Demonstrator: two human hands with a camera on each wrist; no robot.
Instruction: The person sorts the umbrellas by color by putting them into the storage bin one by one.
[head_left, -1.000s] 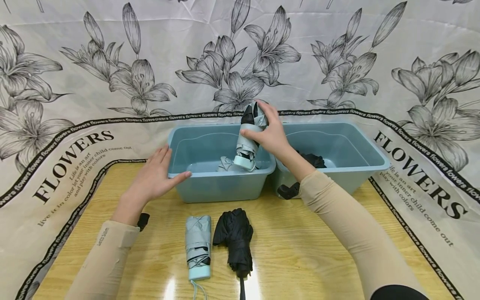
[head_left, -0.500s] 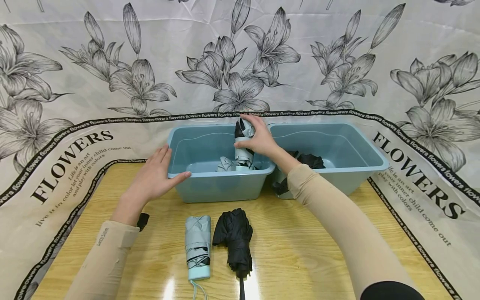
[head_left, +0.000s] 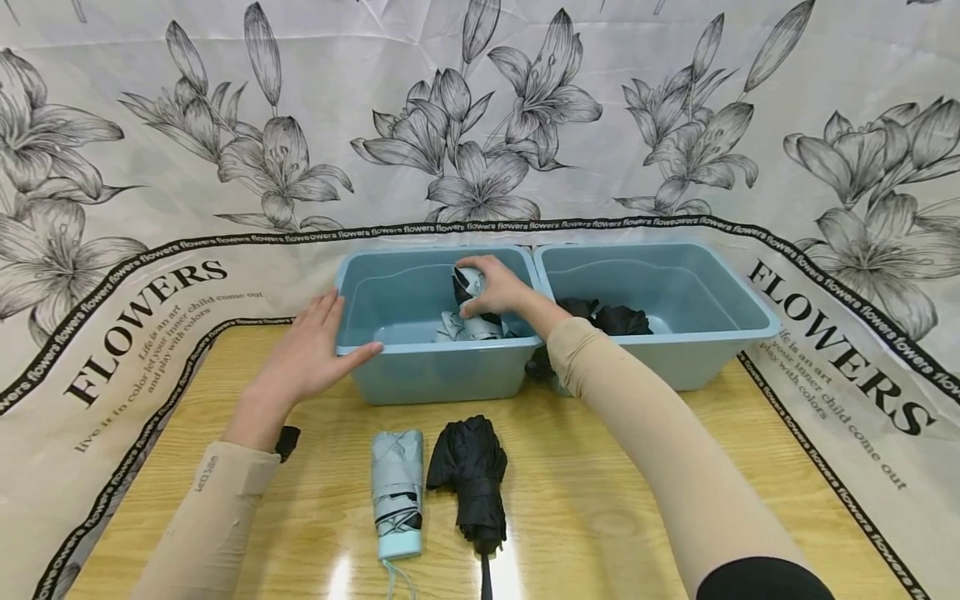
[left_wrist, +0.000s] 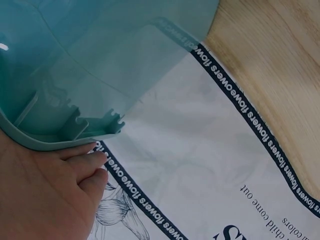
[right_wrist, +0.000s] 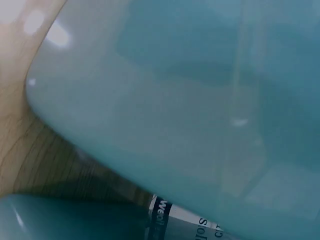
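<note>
Right hand (head_left: 501,287) curled round a folded pale-blue umbrella (head_left: 467,293), low inside the left tub (head_left: 442,367) and resting on another pale-blue one already there. Left hand (head_left: 311,354) flat and straight-fingered against that tub's near left corner, thumb along the front rim, gripping nothing.

For a clean set-down, probably best: lower until the umbrella lies on the one beneath, tip it flat beside rather than propped on end, loosen fingers only once settled, draw the hand straight up clear of the rim. Keep the tub braced with the flat hand against sliding on the table (head_left: 585,500).

Second tub (head_left: 720,358) just beside on the right, black umbrellas inside. On the table, a pale-blue umbrella (head_left: 396,492) beside a black umbrella (head_left: 472,479), apart from the tubs.

Readable on the cloth (head_left: 150,300): "FLOWERS", "Life is an art", "live it in color let your inner child come out", "and play with colors", plus a border band repeating "flowers". Small print on the left sleeve (head_left: 206,475), too small to read.
</note>
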